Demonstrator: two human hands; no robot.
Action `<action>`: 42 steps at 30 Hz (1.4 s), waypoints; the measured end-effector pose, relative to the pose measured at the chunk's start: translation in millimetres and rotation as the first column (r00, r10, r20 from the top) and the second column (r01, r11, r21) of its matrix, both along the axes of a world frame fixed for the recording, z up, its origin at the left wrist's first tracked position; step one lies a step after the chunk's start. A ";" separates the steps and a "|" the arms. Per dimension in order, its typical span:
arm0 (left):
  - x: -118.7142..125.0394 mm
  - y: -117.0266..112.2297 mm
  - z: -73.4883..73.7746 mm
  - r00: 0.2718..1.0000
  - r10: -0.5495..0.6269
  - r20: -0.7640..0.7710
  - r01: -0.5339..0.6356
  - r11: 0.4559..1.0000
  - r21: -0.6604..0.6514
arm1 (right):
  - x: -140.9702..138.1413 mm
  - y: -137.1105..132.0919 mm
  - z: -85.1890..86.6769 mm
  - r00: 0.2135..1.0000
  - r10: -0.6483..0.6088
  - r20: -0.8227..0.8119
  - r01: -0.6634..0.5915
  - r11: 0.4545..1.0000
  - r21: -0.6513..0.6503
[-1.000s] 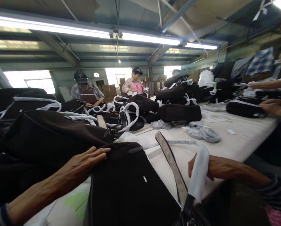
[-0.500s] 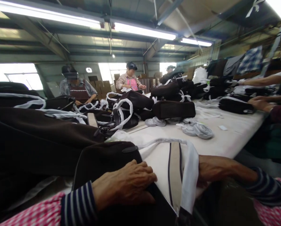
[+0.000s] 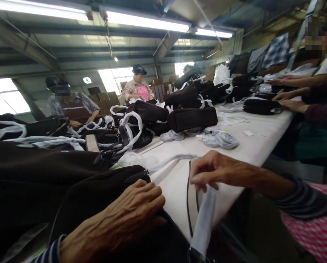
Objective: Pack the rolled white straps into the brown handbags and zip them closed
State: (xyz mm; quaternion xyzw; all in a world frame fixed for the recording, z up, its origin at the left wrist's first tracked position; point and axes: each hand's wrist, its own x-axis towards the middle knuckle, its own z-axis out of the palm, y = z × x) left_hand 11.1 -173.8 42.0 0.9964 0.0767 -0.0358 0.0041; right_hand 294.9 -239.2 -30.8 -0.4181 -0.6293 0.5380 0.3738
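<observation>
A dark brown bag (image 3: 97, 190) lies in front of me on the white table (image 3: 251, 146). My left hand (image 3: 125, 215) rests on top of the bag with its fingers curled over the edge near the zipper. My right hand (image 3: 215, 170) pinches the bag's strap (image 3: 192, 197), which is partly wrapped in white paper (image 3: 204, 219) and hangs down toward the bag's lower corner. The strap stands edge-on to me, so it shows as a thin dark line.
Several dark bags (image 3: 192, 117) with white-wrapped handles are piled along the table. Rolls of white wrapping (image 3: 220, 139) lie mid-table. Other people (image 3: 137, 87) work at the far end, and other people's arms (image 3: 292, 104) reach in from the right.
My right hand has moved left and up along the strap, turning it edge-on. My left hand has stayed pressed on the bag. The view has shifted left and lower.
</observation>
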 end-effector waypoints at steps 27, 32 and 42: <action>-106.0 44.6 -33.6 0.966 0.252 -0.056 -0.249 0.967 0.049 | -128.6 67.5 -57.0 0.790 -0.083 0.608 -0.183 0.914 0.363; -99.6 37.5 -29.9 0.939 0.331 -0.089 -0.331 0.943 0.012 | -143.6 80.9 -52.1 0.783 -0.128 0.609 -0.205 0.871 0.446; -103.0 51.1 -37.4 0.959 0.276 -0.060 -0.279 0.958 -0.061 | -183.4 123.7 -56.9 0.785 -0.168 0.597 -0.197 0.845 0.497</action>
